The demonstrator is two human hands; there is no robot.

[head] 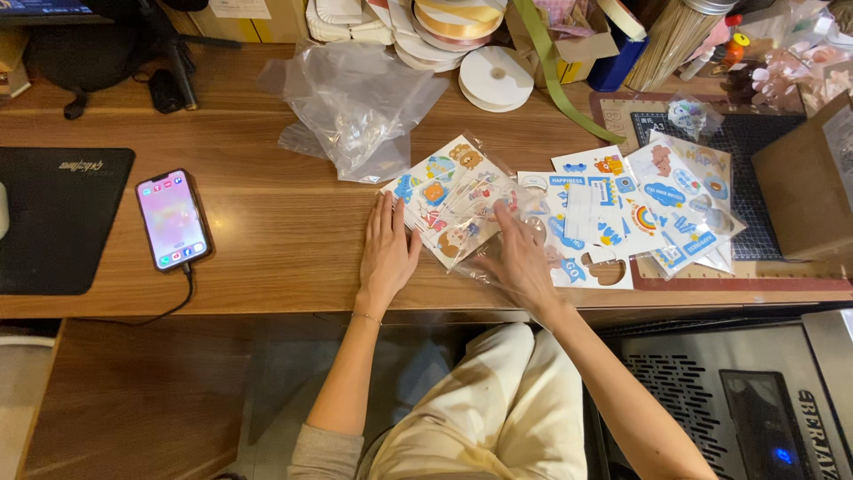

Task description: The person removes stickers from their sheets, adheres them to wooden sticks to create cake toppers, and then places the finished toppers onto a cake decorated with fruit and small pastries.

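On a wooden desk (267, 231), from left: a lit phone (172, 220); the left hand (388, 252), fingers flat and together, pressing the edge of a clear sleeve of cartoon sticker sheets (450, 200); the right hand (520, 258), fingers spread, resting on the sleeve's open end; loose sticker sheets (640, 213) beyond.

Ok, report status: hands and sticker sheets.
Left hand flat beside sticker pack. Right hand on its clear sleeve. Loose sticker sheets crowd right; plastic bag behind.
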